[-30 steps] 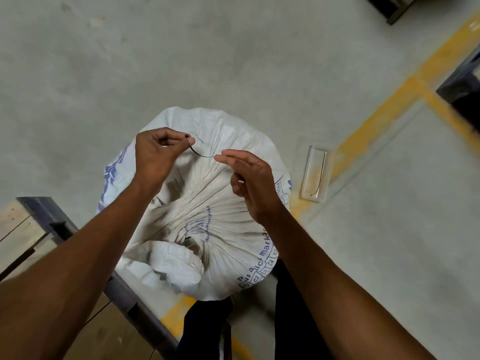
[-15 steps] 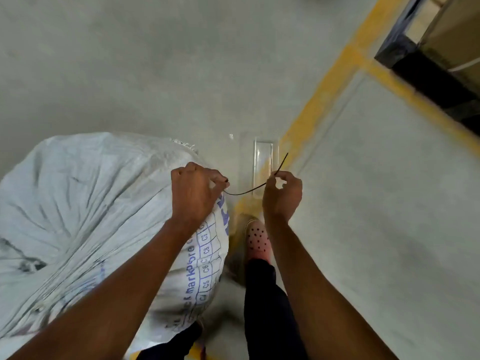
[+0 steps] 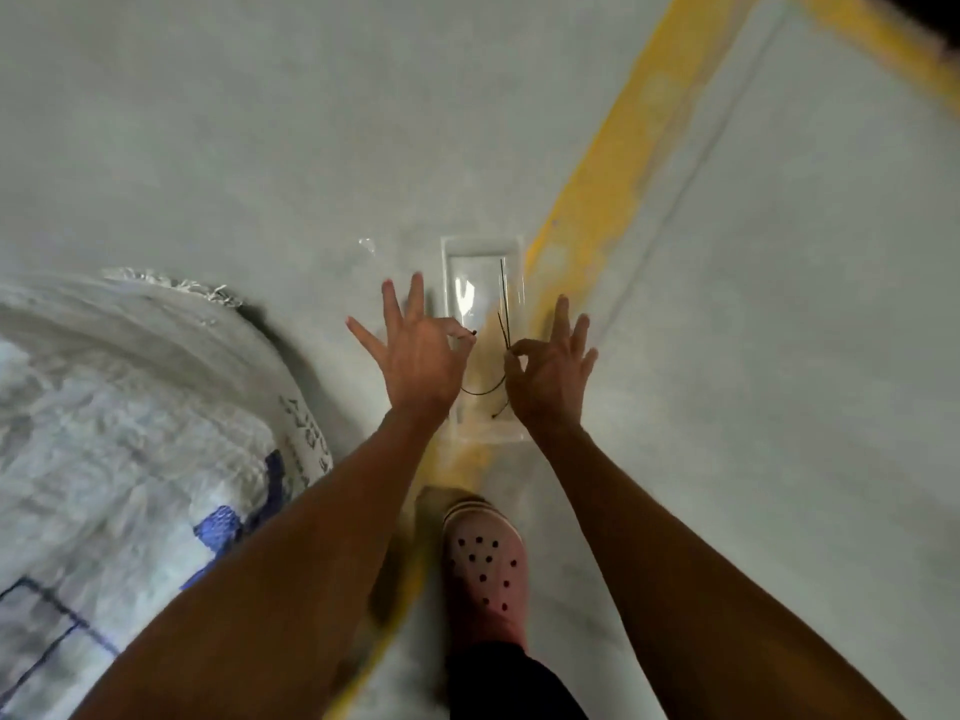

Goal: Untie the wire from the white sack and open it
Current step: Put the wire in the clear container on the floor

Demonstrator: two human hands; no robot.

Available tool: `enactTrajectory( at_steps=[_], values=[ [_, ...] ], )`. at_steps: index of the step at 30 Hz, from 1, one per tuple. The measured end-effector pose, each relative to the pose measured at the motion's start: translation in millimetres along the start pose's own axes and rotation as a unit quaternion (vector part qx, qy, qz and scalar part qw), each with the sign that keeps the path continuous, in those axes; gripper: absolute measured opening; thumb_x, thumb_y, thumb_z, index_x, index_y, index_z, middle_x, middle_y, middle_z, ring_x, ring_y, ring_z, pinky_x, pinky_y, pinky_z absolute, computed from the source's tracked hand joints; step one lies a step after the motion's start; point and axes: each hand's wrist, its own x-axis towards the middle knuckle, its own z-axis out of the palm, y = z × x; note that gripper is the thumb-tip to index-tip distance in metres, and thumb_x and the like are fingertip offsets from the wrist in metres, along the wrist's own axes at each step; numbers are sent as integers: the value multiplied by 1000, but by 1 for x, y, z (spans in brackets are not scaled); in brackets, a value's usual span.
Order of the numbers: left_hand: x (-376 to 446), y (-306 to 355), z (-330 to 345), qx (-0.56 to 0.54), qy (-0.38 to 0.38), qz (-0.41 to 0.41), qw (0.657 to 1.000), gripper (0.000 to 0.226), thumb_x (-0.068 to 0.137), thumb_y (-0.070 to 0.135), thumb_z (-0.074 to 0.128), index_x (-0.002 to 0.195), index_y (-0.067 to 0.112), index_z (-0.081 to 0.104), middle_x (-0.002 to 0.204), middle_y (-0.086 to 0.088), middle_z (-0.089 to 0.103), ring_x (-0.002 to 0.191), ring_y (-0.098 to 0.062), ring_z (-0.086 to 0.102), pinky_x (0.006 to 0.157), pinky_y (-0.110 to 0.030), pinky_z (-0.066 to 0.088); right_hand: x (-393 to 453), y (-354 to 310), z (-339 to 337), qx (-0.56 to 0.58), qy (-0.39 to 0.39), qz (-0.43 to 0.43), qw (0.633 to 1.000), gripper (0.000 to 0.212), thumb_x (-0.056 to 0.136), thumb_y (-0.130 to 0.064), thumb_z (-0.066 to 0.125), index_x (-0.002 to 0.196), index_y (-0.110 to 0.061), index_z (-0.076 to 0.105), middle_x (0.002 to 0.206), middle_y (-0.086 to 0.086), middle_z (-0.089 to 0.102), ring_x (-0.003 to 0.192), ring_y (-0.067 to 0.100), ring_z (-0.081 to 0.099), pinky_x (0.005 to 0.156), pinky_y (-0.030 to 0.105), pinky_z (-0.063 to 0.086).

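Over a grey concrete floor (image 3: 260, 148), the thin black wire (image 3: 480, 391) is pinched between the left hand (image 3: 422, 350) and right hand (image 3: 548, 374), above a clear plastic tray (image 3: 480, 252). The white woven sack (image 3: 130, 433) is left aside; a loosened pinch could drop the wire outside the tray.

Both hands' (image 3: 423, 356) (image 3: 550, 374) pinch grips closed, other fingers splayed.

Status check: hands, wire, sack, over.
Left hand and right hand pinch the wire ends over the clear tray. Wire off the white sack, which sits left. Nothing blocking.
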Motion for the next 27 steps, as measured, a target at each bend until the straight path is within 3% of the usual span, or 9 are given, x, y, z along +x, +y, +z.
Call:
enactTrajectory(
  at_steps=[8,12,14,17,20,23,27],
  values=[
    [26,-13,55,96,34,53,993,24,94,51,69,85,34,81,166,-2,42,159,-34,24,119,-79,10,36,26,56,-127,6,-48,991,30,105,-25,50,95,-14,75,176,8,15,162,40,4,124,71,11],
    [27,-13,62,73,69,44,994,13,91,46,77,99,37,79,162,-3,47,158,-33,27,120,-77,13,35,30,62,-132,18,-62,989,14,101,-21,62,103,-13,73,173,12,24,160,45,11,121,74,19],
    [23,-13,59,46,74,50,995,24,91,44,77,113,36,75,162,-5,46,157,-34,28,120,-74,15,28,32,61,-102,36,-67,992,14,95,-17,72,108,-13,69,171,15,29,158,48,18,117,76,26],
    [10,-14,41,8,49,53,997,53,95,46,72,143,33,57,167,-9,39,159,-36,26,122,-71,16,13,37,48,-60,25,-75,995,37,88,-18,81,120,-20,62,172,16,24,158,47,19,113,72,36],
    [-8,-13,12,26,-24,47,998,86,94,57,69,164,35,25,175,-10,19,162,-36,11,124,-69,11,-6,39,17,-64,-38,-92,993,74,89,-31,81,152,-31,43,176,14,4,160,45,8,118,69,32],
    [-22,-6,-34,52,-81,70,993,109,89,63,69,167,36,-3,177,-10,0,163,-38,-3,124,-69,4,-19,22,-33,-87,-98,-107,986,107,88,-45,79,166,-40,7,176,10,-14,161,44,-4,123,69,19],
    [-38,6,-127,69,-73,95,990,125,85,58,77,165,36,-16,177,-9,-4,163,-38,-3,125,-68,5,-38,-37,-115,-108,-108,-145,978,118,85,-58,78,166,-40,-6,175,10,-16,161,45,-5,123,68,17]
  ],
)
